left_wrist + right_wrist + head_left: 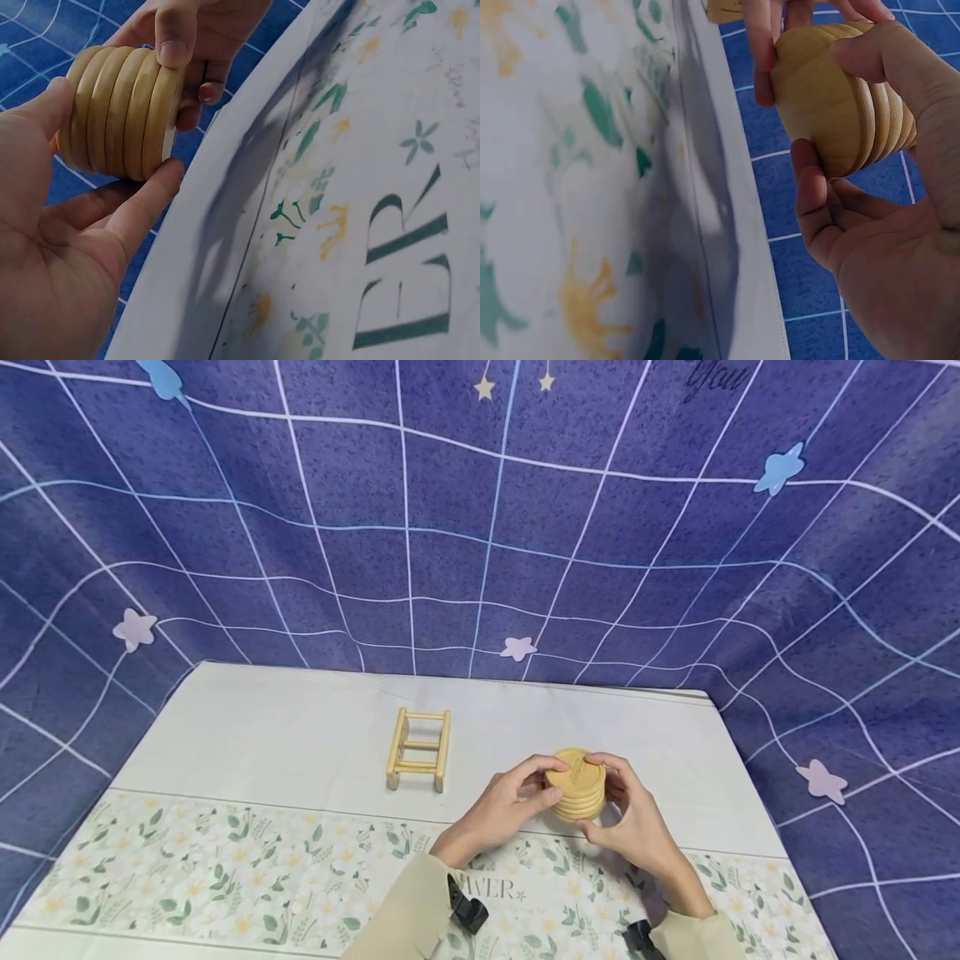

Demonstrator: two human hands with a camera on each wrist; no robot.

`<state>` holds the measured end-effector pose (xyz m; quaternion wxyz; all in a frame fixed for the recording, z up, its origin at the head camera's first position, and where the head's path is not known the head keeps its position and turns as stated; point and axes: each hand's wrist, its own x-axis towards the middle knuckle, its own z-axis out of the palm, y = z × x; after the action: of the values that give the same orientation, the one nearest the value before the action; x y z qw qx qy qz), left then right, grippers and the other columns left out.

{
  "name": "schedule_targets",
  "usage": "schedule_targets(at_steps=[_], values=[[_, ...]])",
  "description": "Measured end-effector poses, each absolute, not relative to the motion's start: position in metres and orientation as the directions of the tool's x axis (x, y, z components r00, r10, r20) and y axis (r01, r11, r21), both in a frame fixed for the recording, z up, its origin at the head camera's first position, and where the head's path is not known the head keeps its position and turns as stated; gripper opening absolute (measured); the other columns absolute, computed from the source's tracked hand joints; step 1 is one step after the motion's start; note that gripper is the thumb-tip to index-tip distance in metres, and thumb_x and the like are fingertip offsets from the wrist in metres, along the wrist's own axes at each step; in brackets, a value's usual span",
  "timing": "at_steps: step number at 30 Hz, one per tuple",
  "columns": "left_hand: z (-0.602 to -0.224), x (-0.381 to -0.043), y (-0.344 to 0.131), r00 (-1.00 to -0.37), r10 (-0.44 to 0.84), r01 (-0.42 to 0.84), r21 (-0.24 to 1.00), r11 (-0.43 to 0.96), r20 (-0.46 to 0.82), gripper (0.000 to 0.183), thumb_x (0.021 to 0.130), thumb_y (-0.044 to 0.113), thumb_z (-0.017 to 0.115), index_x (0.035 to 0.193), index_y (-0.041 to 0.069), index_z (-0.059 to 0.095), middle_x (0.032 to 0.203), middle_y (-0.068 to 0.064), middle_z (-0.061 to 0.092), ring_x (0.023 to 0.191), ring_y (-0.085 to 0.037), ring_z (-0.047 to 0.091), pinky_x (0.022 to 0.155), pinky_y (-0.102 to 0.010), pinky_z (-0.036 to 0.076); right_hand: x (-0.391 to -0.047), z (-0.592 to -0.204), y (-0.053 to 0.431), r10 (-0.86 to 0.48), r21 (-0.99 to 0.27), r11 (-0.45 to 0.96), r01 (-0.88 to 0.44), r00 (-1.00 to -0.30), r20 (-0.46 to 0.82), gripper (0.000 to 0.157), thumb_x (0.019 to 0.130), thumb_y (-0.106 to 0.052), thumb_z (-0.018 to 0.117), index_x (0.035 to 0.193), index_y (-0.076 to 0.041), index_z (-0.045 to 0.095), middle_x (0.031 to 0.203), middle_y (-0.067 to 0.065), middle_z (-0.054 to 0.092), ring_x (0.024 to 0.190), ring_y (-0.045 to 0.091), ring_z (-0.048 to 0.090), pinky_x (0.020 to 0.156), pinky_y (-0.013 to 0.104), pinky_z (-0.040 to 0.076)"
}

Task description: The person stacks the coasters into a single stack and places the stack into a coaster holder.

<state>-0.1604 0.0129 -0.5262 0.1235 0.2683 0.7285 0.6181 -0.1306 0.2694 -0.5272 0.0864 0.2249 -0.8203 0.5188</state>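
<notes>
A stack of several round wooden coasters [578, 795] is held between both hands over the white part of the table, with faint engraved marks on the top one. From its left side my left hand [501, 810] grips the stack, thumb at the edge and fingers toward the top. My right hand [637, 825] grips it from the right, fingers on the upper rim and thumb low at the near side. In the left wrist view the coasters [120, 112] lie face to face in a neat row. The right wrist view shows the plain outer face of an end coaster [814, 97].
A small wooden rack [422, 745] with rails and crossbars stands left of the hands. A floral-printed strip [225, 868] with lettering runs along the table's near part. Behind the white tabletop [285, 735] hangs a blue gridded cloth [450, 560] with star shapes.
</notes>
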Motion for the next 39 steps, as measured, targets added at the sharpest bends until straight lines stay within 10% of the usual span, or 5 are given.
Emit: schedule_targets(at_steps=[14, 23, 39], values=[[-0.522, -0.158, 0.005, -0.853, 0.5, 0.175, 0.985, 0.005, 0.148, 0.037, 0.116, 0.033, 0.064, 0.151, 0.024, 0.064, 0.147, 0.0, 0.068, 0.136, -0.015, 0.066, 0.116, -0.033, 0.056, -0.132, -0.52, 0.261, -0.269, -0.856, 0.235, -0.46, -0.877, 0.397, 0.11, 0.077, 0.018, 0.089, 0.171, -0.006, 0.038, 0.139, 0.026, 0.068, 0.124, 0.009, 0.069, 0.104, 0.018, 0.059], [-0.522, -0.158, 0.001, -0.851, 0.488, 0.103, 0.973, -0.205, 0.193, 0.039, 0.118, 0.018, 0.059, 0.155, 0.007, 0.058, 0.152, -0.02, 0.063, 0.135, -0.024, 0.068, 0.111, -0.036, 0.063, -0.133, -0.522, 0.252, -0.223, -0.887, 0.108, -0.448, -0.881, 0.418, 0.105, 0.077, 0.026, 0.084, 0.168, 0.003, 0.039, 0.145, 0.005, 0.068, 0.13, 0.013, 0.069, 0.108, 0.022, 0.059], [-0.521, -0.157, -0.002, -0.875, 0.404, 0.084, 0.904, -0.42, 0.269, 0.042, 0.119, 0.012, 0.053, 0.156, -0.006, 0.048, 0.149, -0.037, 0.059, 0.128, -0.022, 0.074, 0.112, -0.046, 0.062, -0.138, -0.514, 0.229, -0.079, -0.895, -0.174, -0.411, -0.9, 0.429, 0.085, 0.082, 0.024, 0.083, 0.158, 0.013, 0.045, 0.146, 0.007, 0.067, 0.133, 0.018, 0.067, 0.118, 0.028, 0.056]])
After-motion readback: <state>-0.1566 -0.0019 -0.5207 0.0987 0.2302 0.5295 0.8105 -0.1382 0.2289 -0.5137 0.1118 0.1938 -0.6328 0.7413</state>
